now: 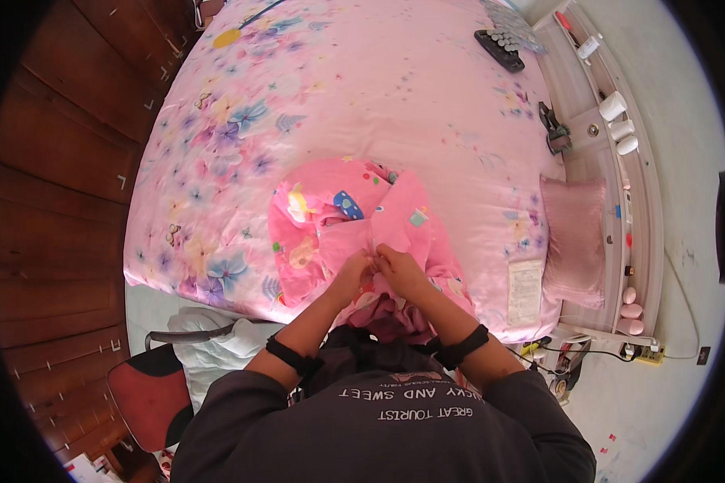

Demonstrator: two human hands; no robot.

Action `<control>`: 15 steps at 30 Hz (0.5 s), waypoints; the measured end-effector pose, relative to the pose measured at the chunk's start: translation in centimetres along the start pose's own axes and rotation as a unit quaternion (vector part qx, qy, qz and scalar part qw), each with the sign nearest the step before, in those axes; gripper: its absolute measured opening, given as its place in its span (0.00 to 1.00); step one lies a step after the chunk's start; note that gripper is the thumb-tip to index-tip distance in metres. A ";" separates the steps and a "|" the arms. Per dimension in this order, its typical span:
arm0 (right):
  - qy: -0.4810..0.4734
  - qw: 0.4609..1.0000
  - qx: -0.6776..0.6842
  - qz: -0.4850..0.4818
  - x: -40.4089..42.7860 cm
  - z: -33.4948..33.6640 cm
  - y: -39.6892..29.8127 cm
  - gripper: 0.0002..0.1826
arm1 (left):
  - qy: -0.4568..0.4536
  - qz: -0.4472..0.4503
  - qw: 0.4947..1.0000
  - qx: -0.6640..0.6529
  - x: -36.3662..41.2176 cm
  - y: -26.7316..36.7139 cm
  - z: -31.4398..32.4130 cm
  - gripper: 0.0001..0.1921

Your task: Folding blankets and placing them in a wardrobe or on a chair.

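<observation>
A pink cloth with cartoon prints (399, 205) lies bunched on the near side of the bed, on a pink floral bedspread (386, 108). My left hand (357, 271) and my right hand (397, 270) meet at the middle of this cloth, fingertips together. Both pinch its fabric along what looks like a seam or opening edge. The exact detail between the fingers is too small to tell. Part of the cloth hangs down towards my body, below my hands.
A mauve pillow (574, 241) and a sheet of paper with writing (524, 292) lie on the right. Beyond them runs a headboard shelf (619, 181) with cups and small items. A red and black chair (148, 389) stands at lower left, near wooden cabinets (66, 211).
</observation>
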State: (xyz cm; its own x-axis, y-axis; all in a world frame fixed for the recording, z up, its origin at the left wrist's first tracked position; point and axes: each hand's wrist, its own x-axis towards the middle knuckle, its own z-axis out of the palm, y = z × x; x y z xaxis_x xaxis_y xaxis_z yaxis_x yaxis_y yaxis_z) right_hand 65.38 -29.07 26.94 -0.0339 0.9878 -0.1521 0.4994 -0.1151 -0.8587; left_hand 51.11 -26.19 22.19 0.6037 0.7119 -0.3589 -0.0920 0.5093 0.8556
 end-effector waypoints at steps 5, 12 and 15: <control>0.006 0.999 0.034 -0.023 -0.9 0.2 0.7 0.12 | 0.118 -0.035 0.992 0.010 0.4 1.5 1.0 0.19; 0.064 0.930 -0.252 0.259 -7.5 -8.1 10.8 0.46 | 0.308 0.168 0.899 -0.263 1.8 6.1 -10.0 0.14; -0.102 0.850 -0.258 0.447 -13.6 -9.2 17.6 0.60 | 0.353 0.154 0.844 -0.373 -0.6 8.0 -16.4 0.17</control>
State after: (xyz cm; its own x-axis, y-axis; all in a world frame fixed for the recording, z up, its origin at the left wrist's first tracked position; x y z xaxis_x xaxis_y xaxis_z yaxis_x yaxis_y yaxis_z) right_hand 82.54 -43.60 18.43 0.4363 0.4843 -0.7584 0.7154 -0.6979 -0.0341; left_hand 37.03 -14.65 23.15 -0.1384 0.8421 -0.5213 -0.7909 0.2228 0.5699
